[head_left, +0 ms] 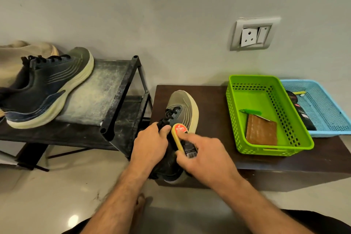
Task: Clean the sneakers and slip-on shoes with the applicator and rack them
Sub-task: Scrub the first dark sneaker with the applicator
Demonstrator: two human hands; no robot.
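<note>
Gripping the laces/tongue area, left hand (152,143) fingers (164,129) are curled & clamped on the sneaker (183,112) that sits on the dark surface (212,100), near its left edge, toe pointing to the wall. Right hand (205,155) fingers (185,136) are wrapped on the applicator (180,131): thumb on one side, index stretched along the top, rest curled under. Applicator's yellow sponge rim w/ red label presses on the sneaker's right flank, about mid-shoe, just beside the laces.

Step in hand, my read: wiping sneaker no. 2 of the pair. Its mate (47,89) is already on the top shelf of the black rack (121,89), left of the surface, so likely half done w/ sneakers. No slip-ons clearly in view; tan thing at far left could be one, can't tell.

Next move calls for: steady hold w/ left hand, sponge strokes along upper & cream midsole twd toe, then lift the shoe over to the rack beside its mate.

Further out: green basket (233,119) mid-surface w/ brown pad (261,131) and a small green item; blue basket (334,100) at right edge holding dark tins/tubes. Wall socket (253,34) above.

Writing: red label reads "KIWI", seen upside down. Barcode sticker on applicator body, digits unreadable. Labels in blue basket too small to read.
</note>
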